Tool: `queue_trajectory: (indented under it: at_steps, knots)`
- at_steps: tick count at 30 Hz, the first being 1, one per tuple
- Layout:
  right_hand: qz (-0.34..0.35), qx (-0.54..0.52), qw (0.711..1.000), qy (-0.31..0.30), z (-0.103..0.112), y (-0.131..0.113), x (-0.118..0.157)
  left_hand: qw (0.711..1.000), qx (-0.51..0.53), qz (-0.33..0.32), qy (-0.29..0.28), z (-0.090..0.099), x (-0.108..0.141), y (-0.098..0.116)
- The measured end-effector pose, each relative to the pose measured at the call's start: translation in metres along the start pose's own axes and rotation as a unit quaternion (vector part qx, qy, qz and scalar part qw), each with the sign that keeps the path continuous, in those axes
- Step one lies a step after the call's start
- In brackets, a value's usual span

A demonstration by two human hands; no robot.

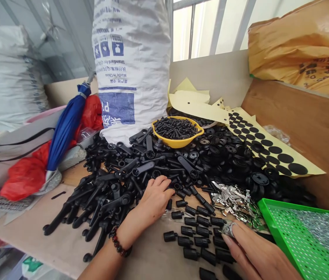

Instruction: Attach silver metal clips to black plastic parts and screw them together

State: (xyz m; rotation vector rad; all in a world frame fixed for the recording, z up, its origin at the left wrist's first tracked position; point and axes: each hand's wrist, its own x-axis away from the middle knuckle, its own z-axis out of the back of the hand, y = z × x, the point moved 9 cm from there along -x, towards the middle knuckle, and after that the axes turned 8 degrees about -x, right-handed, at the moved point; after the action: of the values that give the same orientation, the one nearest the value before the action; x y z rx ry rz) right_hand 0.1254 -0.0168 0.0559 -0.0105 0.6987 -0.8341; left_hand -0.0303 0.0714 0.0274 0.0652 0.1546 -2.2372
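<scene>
My left hand [154, 198], with a beaded bracelet [119, 242] on the wrist, reaches over the front of a heap of black plastic crank handles [117, 202]. Its fingers are bent and slightly apart; the tips are partly hidden among the parts. At the lower right, my right hand [257, 251] has its thumb and a finger with a grey wrapped tip pinched at a short black plastic cylinder [217, 232]. Several similar black cylinders [190, 253] lie in rough rows on the table between both hands, each with a narrower end.
A yellow bowl [178, 143] of black screw-like pieces stands on the heap. Black discs [234, 155] and metal clips [234, 200] lie to the right. A green tray [284, 241] holds small metal pieces. Behind are a white sack [132, 50], sticker sheets [292, 155] and a blue umbrella [67, 124].
</scene>
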Motion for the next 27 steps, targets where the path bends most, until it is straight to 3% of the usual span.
queue_trajectory:
  at_steps: [6,12,17,22,27]
  knots:
    - [0.013,0.013,1.0,0.011,0.004,-0.001,-0.005,1.0,-0.017,0.023,-0.009,-0.004,0.001,-0.006]
    - [0.016,0.05,0.998,0.039,0.008,0.004,-0.01,1.0,-0.016,-0.009,-0.02,-0.001,0.009,0.002]
    - [-0.023,0.097,0.995,-0.01,-0.018,0.037,-0.018,0.999,-0.042,0.001,-0.014,-0.001,0.013,0.002]
    - [-0.044,0.207,0.971,-0.107,-0.052,0.073,-0.033,0.998,-0.059,0.022,-0.025,-0.008,0.008,0.003]
    - [-0.055,0.223,0.964,-0.135,-0.068,0.082,-0.045,0.995,-0.067,0.055,-0.042,-0.01,0.004,0.005]
